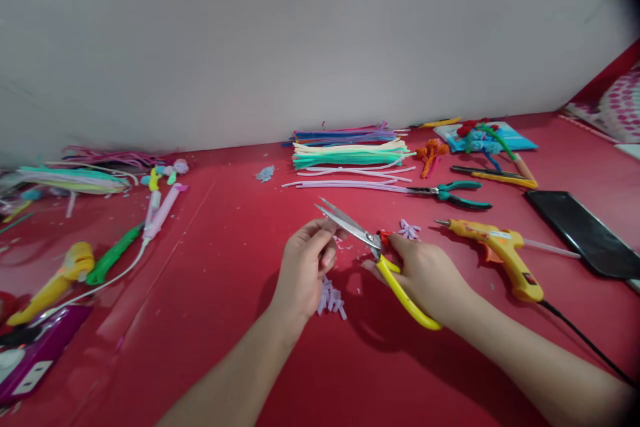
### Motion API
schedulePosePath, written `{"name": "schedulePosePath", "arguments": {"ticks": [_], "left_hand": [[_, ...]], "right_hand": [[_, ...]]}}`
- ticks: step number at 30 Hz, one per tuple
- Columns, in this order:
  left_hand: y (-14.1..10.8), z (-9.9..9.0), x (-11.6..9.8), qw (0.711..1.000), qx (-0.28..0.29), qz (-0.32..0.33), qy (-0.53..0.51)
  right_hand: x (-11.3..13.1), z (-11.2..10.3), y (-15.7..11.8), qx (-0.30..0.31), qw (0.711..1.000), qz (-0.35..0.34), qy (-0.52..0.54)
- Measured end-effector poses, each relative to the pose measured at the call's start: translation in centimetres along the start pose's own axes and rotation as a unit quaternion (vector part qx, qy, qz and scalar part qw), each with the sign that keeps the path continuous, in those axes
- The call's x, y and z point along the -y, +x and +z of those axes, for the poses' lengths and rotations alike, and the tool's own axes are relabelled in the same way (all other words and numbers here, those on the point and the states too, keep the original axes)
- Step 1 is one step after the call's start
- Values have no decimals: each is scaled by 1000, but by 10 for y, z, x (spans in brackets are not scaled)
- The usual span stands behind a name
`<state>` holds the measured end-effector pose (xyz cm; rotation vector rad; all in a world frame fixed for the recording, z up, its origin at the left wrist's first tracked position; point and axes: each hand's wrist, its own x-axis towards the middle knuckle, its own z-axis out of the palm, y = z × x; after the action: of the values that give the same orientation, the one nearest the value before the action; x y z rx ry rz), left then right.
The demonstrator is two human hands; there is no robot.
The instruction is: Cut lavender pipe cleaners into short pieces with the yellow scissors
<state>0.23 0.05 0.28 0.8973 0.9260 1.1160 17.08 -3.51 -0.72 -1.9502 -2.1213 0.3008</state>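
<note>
Across the back runs a pale wall [225, 47], and below it spreads the red counter [225, 233]. Over its middle are my hands: my right hand [427, 273] grips the yellow-handled scissors [371, 239], while my left hand [304, 267] has its fingers drawn together, and I cannot tell whether they pinch anything. Near the right edge lies a dark phone [583, 233], with a yellow glue gun [505, 247] between it and my right hand. Toward the wall sits a mint-and-cream bundle of fuzzy stems [350, 157], a blue-and-purple bundle [345, 137] just behind it. The scissors are held above the counter, blades slightly apart, close beside my left fingertips. Off to my left, a pink tool [164, 212] lies near a green tool [114, 257]. Teal-handled pliers [443, 193] rest beyond my right hand, their nose at the ends of loose lilac stems [345, 184]. Smallest are the lilac snippets [331, 297], partly hidden by my left hand.
</note>
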Motion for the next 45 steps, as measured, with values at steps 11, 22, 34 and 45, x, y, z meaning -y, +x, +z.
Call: {"name": "schedulePosePath", "arguments": {"ticks": [11,22,34,45], "left_hand": [[0,1,-3,998,-33,37,37],[1,-1,-4,996,-55,58,25],[0,-1,-6,996,-40,62,40],[-2,2,-1,992,34,1,119]], "right_hand": [[-4,-2,3,7,1000,2,22],[0,4,-1,19,999,-26,11],[-3,6,-1,12,1000,-27,7],[-5,1,6,-7,982,46,182]]}}
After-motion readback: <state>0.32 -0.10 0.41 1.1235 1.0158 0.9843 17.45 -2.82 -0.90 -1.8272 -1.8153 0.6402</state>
